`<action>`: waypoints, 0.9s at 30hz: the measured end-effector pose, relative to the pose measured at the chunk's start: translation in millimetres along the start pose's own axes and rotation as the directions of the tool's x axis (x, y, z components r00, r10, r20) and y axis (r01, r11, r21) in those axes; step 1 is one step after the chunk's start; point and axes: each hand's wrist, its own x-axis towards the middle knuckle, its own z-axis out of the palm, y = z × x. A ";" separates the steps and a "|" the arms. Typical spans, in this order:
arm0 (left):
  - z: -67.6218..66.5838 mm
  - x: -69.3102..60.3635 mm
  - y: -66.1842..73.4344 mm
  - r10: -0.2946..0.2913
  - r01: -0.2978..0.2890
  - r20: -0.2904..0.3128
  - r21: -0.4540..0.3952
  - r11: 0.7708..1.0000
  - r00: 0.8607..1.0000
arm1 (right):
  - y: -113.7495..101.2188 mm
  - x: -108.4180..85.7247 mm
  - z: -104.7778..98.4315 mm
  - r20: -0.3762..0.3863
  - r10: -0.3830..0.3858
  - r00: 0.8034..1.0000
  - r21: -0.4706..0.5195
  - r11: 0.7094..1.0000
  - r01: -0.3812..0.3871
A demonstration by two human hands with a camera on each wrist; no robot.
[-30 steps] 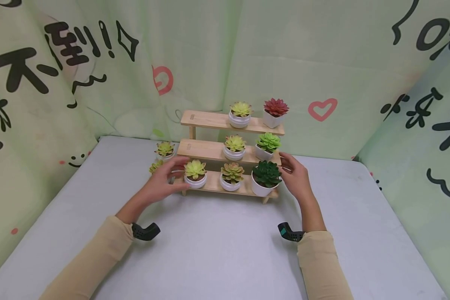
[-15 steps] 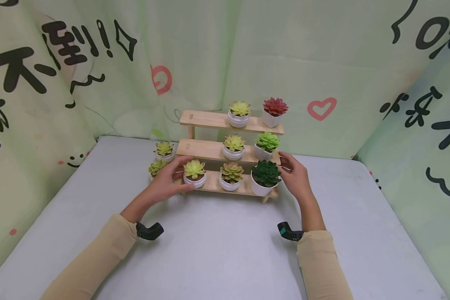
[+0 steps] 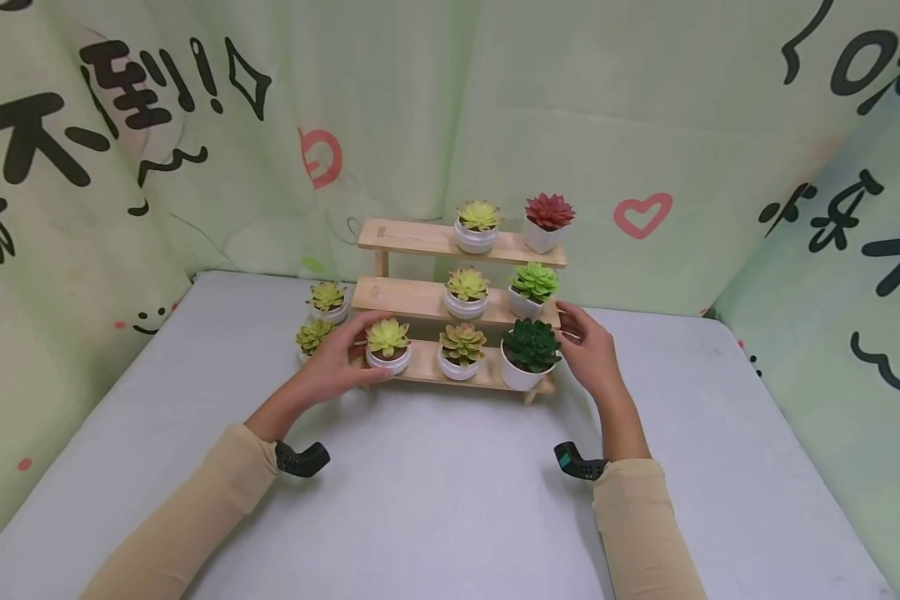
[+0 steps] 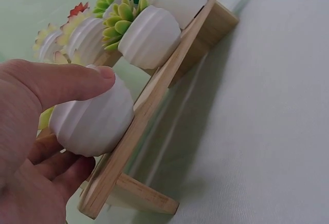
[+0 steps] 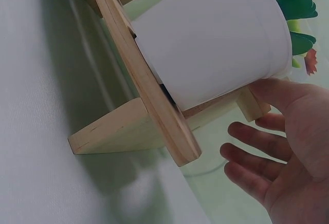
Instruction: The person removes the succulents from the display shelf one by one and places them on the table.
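My left hand (image 3: 337,357) is around a yellow-green potted succulent (image 3: 388,343) at the left end of the bottom shelf. In the left wrist view its thumb (image 4: 77,84) lies against the ribbed white pot (image 4: 95,118), and the fingers curl round the far side. At the stand's right end, my right hand (image 3: 587,350) is beside a dark green succulent (image 3: 531,348) in a smooth white pot (image 5: 211,44). Its fingers (image 5: 257,142) are loosely bent with nothing between them; whether the thumb touches the pot is unclear. The wooden three-tier stand (image 3: 397,293) rises between the hands.
Another small succulent (image 3: 461,343) sits mid bottom shelf. Yellow (image 3: 467,287) and bright green (image 3: 534,285) ones occupy the middle tier; yellow (image 3: 478,218) and red (image 3: 548,215) ones the top. Two more pots (image 3: 327,298) stand on the white table (image 3: 450,500), left of the stand.
My left hand has shifted slightly right, closing in around the leftmost bottom-shelf pot. The right hand has hardly moved, and the head view has drifted a little.
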 end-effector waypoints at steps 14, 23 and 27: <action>0.6 -0.1 0.8 -0.039 0.039 -0.001 0.054 0.998 0.999 | -0.2 0.7 0.4 0.006 0.012 1.000 -0.006 1.000 -0.012; -2.8 -5.6 2.3 -0.042 0.042 0.000 0.065 0.997 0.999 | -1.3 0.6 0.6 0.005 0.013 1.000 -0.007 1.000 -0.013; -5.2 -8.4 2.1 -0.034 0.034 -0.002 0.065 0.997 0.999 | -0.8 0.8 0.5 0.004 0.015 1.000 -0.008 1.000 -0.015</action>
